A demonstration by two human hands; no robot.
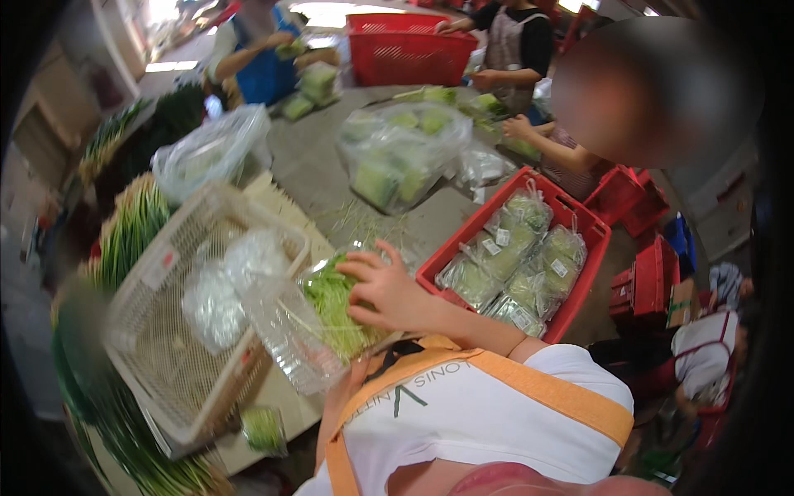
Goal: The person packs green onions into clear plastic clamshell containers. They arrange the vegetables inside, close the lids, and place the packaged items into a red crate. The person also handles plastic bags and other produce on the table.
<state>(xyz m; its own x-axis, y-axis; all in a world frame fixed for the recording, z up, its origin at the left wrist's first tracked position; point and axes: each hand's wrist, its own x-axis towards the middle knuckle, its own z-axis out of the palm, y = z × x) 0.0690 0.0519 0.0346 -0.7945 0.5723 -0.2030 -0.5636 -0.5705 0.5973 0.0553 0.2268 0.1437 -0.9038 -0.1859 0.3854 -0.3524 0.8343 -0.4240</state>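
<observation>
A clear plastic clamshell box [279,328], its lid hinged up, is before my chest. Pale green shredded leafy vegetable [335,297] fills one half. My right hand [384,288] lies over the greens with its fingers spread, the fingertips touching them and the box edge. My left hand [319,350] supports the box from beneath and shows only blurrily through the plastic. Just beyond it, a white mesh plastic crate [205,409] contains a bunched clear plastic bag [229,297].
A red crate [446,254] at right carries several bagged, labelled packs [521,248]. Farther back are a large clear bag of green packs [403,155] and another red crate [409,56]. Leeks or large scallions [133,229] line the left. A small pack [263,428] lies near me. Co-workers stand around.
</observation>
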